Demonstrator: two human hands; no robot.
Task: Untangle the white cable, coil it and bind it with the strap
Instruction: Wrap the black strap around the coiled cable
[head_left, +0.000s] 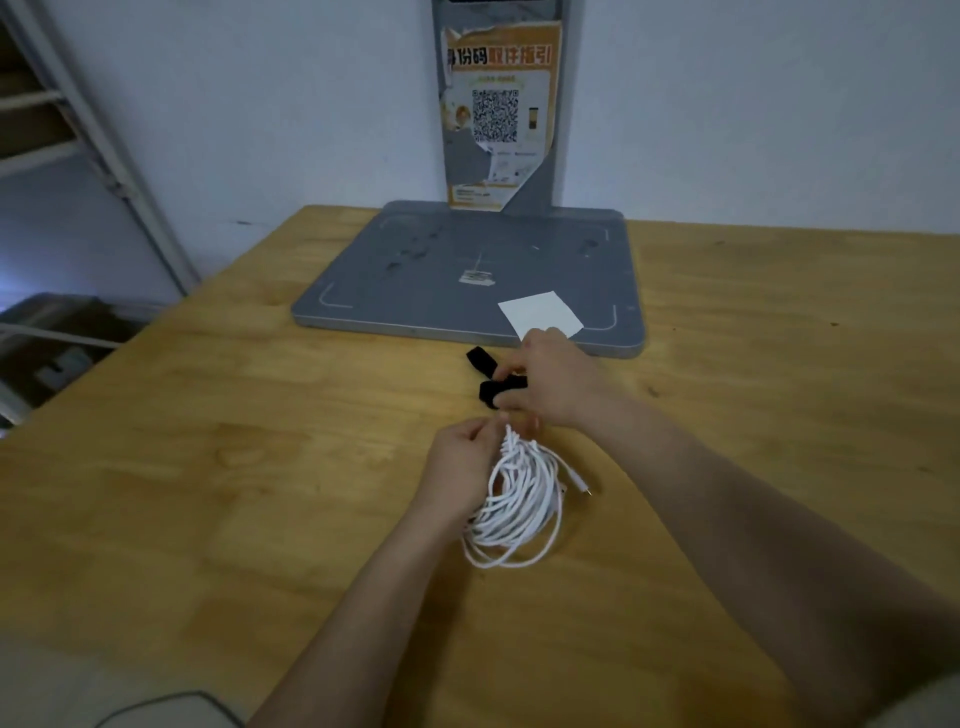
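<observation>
The white cable (519, 499) lies in a loose coil on the wooden table (260, 493), with one plug end sticking out to its right. My left hand (460, 467) pinches the top of the coil, where the loops are gathered. Just beyond the coil, my right hand (550, 382) grips the black strap (491, 387) between its fingers. One end of the strap pokes out to the upper left and part of it is hidden by the fingers.
A grey flat base plate (415, 291) with an upright post and a torn orange poster (498, 114) stands at the table's far edge. A white paper slip (540, 312) lies on the plate, just behind my right hand. A metal rack stands at the left.
</observation>
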